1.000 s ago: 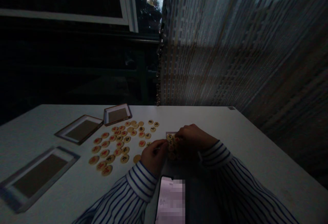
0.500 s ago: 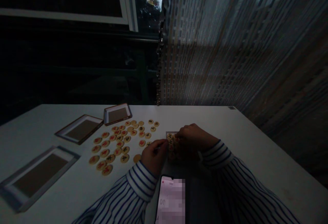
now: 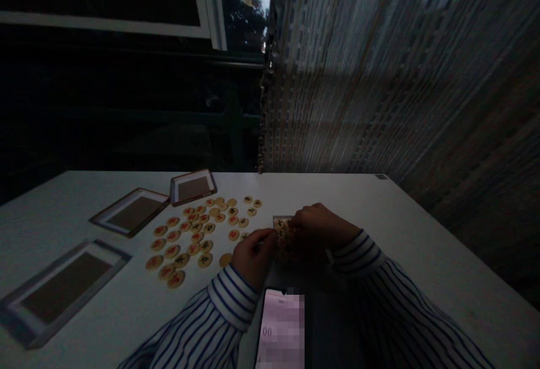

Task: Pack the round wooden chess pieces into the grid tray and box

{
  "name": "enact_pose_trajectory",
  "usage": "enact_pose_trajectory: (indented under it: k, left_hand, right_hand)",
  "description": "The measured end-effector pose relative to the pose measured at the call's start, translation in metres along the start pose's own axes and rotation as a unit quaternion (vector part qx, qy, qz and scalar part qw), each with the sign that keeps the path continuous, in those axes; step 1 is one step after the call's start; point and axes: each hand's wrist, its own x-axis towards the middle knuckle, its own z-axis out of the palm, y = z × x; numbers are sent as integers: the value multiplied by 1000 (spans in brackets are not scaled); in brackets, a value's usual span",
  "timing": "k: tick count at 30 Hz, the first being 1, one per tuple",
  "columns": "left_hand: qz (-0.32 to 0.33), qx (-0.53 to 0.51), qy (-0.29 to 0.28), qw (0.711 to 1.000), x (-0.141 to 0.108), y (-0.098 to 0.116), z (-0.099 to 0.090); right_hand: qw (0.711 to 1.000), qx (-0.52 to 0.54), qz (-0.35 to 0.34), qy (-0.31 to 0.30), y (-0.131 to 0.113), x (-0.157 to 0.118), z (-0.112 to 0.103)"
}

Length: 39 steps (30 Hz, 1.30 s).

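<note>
A small box (image 3: 275,217) in front of me holds rows of round wooden xiangqi pieces (image 3: 281,234) with dark and red characters. At its left side my left hand (image 3: 252,253) is closed, thumb and forefinger pinched at the rim. My right hand (image 3: 318,225) reaches over the box from the right, its fingers curled down onto the pieces at the back; the fingertips and the piece at them are mostly hidden. To the left, many loose xiangqi pieces (image 3: 196,237) lie spread on the white table (image 3: 329,194), some face up, some blank side up.
Three shallow open trays or lids stand on the left: a large grey one (image 3: 25,332), a brown-edged one (image 3: 145,220) and a smaller one (image 3: 193,188). A lit phone (image 3: 274,324) lies between my forearms. Behind the table hangs a bead curtain (image 3: 337,104). The light is dim.
Both hands stay almost where they were at the box. The loose pieces and the trays have not moved; the view shifts very slightly.
</note>
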Motion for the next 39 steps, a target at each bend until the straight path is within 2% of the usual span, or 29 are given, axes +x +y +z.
enact_pose_trajectory:
  k: [26,32,39]
  left_hand:
    - [1,-1,-4,1000,0,-5,1]
    - [19,7,-3,1000,1,-4,1]
    - [5,6,-8,1000,0,-1,0]
  right_hand:
    - [1000,-3,3,2,-2,-1,-2]
    - [1000,-12,-1,1,0,0,-1]
    - [1000,-2,2,17,-1,-2,-1]
